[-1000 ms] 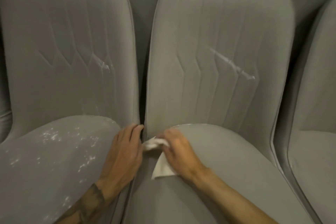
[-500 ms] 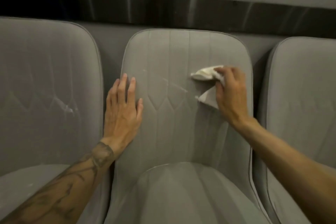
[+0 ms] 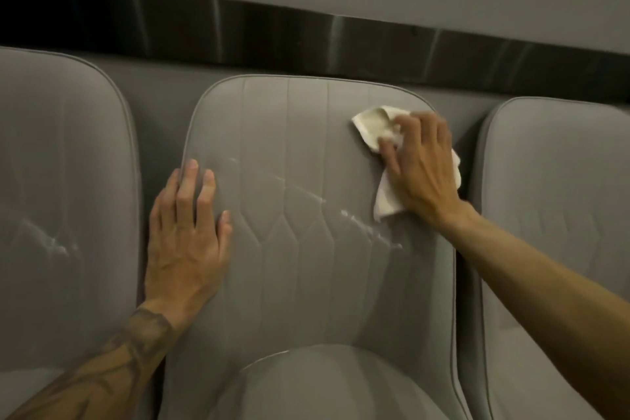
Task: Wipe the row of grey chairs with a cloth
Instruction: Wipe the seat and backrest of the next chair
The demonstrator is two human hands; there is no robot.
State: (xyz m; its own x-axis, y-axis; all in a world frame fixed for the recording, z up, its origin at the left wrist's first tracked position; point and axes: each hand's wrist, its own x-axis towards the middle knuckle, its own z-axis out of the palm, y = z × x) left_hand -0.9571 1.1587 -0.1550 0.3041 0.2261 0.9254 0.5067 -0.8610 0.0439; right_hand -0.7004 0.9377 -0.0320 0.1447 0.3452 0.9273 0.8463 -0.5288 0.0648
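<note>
Wiping step, by the look of it, on the backrest of the middle chair [image 3: 306, 283]. The right grip [image 3: 422, 164] has the cloth [image 3: 370, 126] bunched under its fingers and thumb, pressed against the chair's upper corner. The left grip [image 3: 187, 249] holds nothing: fingers spread, palm flat on the opposite edge of the same backrest, probably bracing it. Just below the right grip, a white streak [image 3: 361, 222] runs diagonally across the stitching toward the left grip, unwiped. So the next move likely means dragging the cloth down along that streak with steady pressure. The left chair [image 3: 51, 181], beyond the left grip, shows a similar smear, so it probably needs doing too.
</note>
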